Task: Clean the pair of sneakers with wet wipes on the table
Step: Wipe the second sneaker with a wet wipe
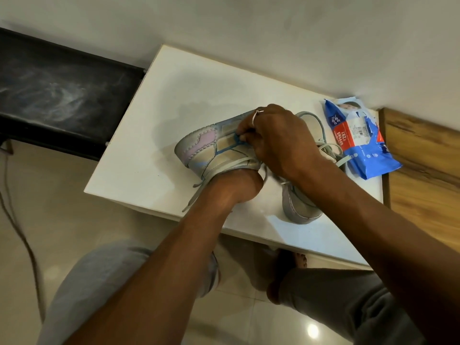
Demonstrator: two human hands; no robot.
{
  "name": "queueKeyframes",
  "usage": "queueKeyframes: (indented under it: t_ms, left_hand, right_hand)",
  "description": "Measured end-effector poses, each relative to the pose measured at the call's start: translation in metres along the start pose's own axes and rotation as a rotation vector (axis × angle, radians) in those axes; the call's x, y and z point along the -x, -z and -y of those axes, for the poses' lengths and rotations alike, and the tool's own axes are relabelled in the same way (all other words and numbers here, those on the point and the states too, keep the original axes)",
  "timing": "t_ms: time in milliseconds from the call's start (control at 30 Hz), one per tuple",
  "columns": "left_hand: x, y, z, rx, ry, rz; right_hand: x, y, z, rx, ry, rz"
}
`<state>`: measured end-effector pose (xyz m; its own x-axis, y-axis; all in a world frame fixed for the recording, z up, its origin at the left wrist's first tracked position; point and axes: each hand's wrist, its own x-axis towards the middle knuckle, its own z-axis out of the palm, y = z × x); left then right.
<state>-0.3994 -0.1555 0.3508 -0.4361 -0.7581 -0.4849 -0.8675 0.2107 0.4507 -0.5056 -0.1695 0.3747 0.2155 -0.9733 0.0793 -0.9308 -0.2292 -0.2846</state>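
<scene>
Reaching into the cream, pink and blue sneaker [206, 150] over the white table [174, 95], the left hand [234, 188] hid its grip, which could not be told. The right hand [278, 140] pressed curled fingers to the shoe's side, anything pinched unseen; the blue plastic wipes packet [361, 138] lay near.

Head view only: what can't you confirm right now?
All in the head view:
- Left hand: fingers hidden inside the first sneaker.
- Right hand: its curled fingers cover whatever it presses on that sneaker; no wipe shows.
- Second sneaker: middle hidden by the right forearm.
- Wipes pack: small print too small to read.
</scene>
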Motion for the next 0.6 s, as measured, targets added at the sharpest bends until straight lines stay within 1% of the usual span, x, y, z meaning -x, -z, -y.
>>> queueKeyframes:
  t_ms: [100, 167, 233, 300, 400, 500, 600]
  left_hand:
    - [-0.001, -0.003, 0.002, -0.074, 0.018, 0.066]
    - [-0.001, -0.006, 0.004, -0.078, 0.025, 0.084]
    - [-0.002, -0.005, 0.003, -0.023, 0.010, 0.047]
    - [-0.004, -0.003, 0.002, 0.022, 0.014, 0.037]
    - [-0.002, 0.005, 0.002, 0.069, 0.048, 0.093]
    - [-0.001, 0.006, 0.004, 0.130, 0.083, 0.123]
    - [-0.003, 0.005, 0.004, 0.393, 0.146, 0.074]
  right_hand:
    - [0.003, -0.006, 0.012, -0.061, 0.085, -0.071]
    - [0.004, -0.011, 0.019, -0.018, 0.151, -0.086]
    - [0.000, -0.011, 0.012, 0.070, 0.170, -0.091]
    - [-0.005, -0.007, -0.003, 0.126, 0.118, -0.095]
    - [-0.010, 0.001, -0.019, 0.183, -0.005, -0.128]
    - [-0.012, 0.009, -0.025, 0.237, -0.069, -0.123]
    - [-0.013, 0.019, -0.043, 0.250, -0.165, -0.116]
